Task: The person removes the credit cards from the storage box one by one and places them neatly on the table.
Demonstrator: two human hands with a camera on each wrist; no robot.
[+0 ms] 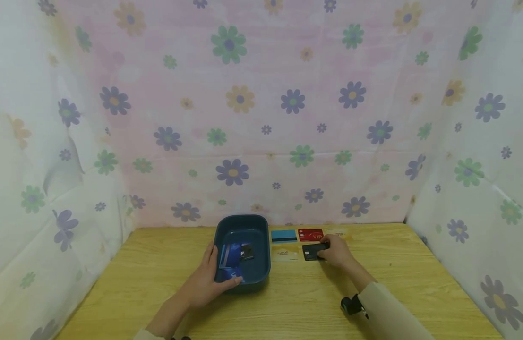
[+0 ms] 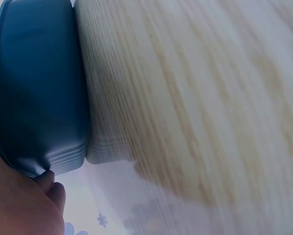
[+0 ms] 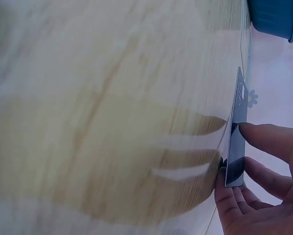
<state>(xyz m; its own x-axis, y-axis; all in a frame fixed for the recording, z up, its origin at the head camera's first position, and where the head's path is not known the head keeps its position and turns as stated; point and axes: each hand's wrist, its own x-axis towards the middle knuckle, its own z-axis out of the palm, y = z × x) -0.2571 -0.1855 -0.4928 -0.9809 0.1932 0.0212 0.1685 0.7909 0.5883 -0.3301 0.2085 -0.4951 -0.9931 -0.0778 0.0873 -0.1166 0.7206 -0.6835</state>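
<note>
My left hand (image 1: 203,283) grips the near left side of a dark blue plastic bin (image 1: 264,255), thumb over the near rim and fingers along the outer wall. Inside the bin lie blue cards (image 1: 230,255) and a small dark card (image 1: 246,252) marked with a P. To the bin's right, my right hand (image 1: 338,252) pinches a black card (image 1: 310,252) by its right end. In the right wrist view this black card (image 3: 238,142) is seen nearly edge-on between thumb and fingers, close over the table.
Beside the black card lie a blue striped card (image 1: 284,236), a red VIP card (image 1: 310,234) and pale gold cards (image 1: 285,254), one partly behind my right hand. The wooden table (image 1: 295,307) ends at a flowered cloth (image 1: 261,189) hung behind and on both sides.
</note>
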